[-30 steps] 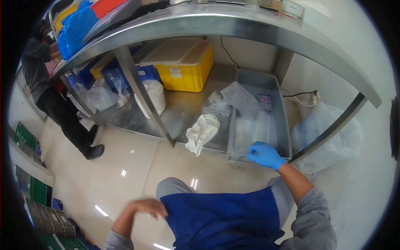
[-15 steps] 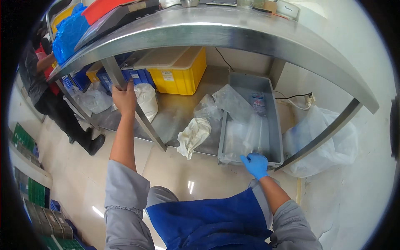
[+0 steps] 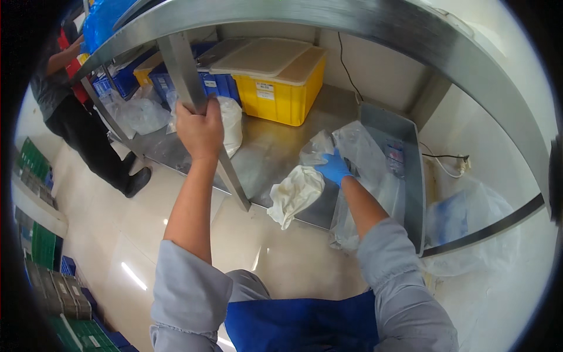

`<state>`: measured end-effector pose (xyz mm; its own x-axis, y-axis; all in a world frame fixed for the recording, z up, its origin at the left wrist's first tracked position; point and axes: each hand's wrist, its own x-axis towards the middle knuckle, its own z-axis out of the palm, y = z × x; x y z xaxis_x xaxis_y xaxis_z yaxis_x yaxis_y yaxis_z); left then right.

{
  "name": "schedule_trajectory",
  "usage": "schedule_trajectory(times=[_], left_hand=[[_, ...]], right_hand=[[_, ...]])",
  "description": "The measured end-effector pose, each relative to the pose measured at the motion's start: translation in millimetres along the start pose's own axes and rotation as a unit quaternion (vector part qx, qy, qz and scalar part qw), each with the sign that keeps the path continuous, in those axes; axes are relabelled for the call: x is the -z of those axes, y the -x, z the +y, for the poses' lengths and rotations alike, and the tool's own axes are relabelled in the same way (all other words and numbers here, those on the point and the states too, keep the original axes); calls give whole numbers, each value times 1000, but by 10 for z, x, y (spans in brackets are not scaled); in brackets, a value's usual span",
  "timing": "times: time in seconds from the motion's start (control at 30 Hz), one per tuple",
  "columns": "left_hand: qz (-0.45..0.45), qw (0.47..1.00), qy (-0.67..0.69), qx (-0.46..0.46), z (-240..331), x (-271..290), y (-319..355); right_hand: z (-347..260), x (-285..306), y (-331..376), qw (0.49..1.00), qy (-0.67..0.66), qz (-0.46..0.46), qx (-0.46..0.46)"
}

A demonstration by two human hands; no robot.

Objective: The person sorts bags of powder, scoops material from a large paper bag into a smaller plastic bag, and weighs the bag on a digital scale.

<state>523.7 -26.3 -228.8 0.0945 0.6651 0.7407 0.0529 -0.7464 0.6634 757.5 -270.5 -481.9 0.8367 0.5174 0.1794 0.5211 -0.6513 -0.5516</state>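
Observation:
My bare left hand [image 3: 200, 130] is wrapped around a metal table leg [image 3: 186, 70] of the steel workbench. My right hand [image 3: 334, 168], in a blue glove, reaches over the lower shelf with its fingers apart, touching or just above a crumpled clear plastic bag [image 3: 316, 146]. Close to its left lies a crumpled cream-white cloth or bag [image 3: 296, 193] at the shelf's front edge. Under and beside my right forearm is a grey plastic tray [image 3: 415, 199] holding clear plastic sheets or bags [image 3: 359, 146].
A lidded yellow bin [image 3: 281, 100] and blue bins [image 3: 220, 87] line the shelf's back. White and clear bags [image 3: 143, 114] sit left of them. Another person [image 3: 76, 123] stands at far left. A large clear bag [image 3: 469, 217] and a cable [image 3: 350, 73] are at right.
My right hand has left the grey tray's near edge and moved forward and left to the crumpled clear bag. My left hand stays on the table leg. The view has shifted closer.

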Motion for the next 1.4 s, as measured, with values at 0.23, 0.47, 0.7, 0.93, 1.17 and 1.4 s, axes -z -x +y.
schedule_trajectory(times=[0.23,0.47,0.7,0.93,1.17,1.4], left_hand=[[11,1000,-17,-18,-72,80,-11],[11,1000,-11,-8,6,80,-29],[15,1000,-22,-8,32,98,-30],[6,999,-27,-18,-11,99,-5],[8,1000,-18,-16,-14,67,6],[5,998,-44,-54,-235,31,-31]], right_hand=[[-324,203,-67,862,-501,-66,-28],[-813,1230,470,683,-722,-103,42],[-811,1513,634,716,-690,-74,79],[-661,1619,794,744,-658,-67,93],[-637,1614,945,744,-665,-3,73],[-476,1226,953,915,-404,17,13]])
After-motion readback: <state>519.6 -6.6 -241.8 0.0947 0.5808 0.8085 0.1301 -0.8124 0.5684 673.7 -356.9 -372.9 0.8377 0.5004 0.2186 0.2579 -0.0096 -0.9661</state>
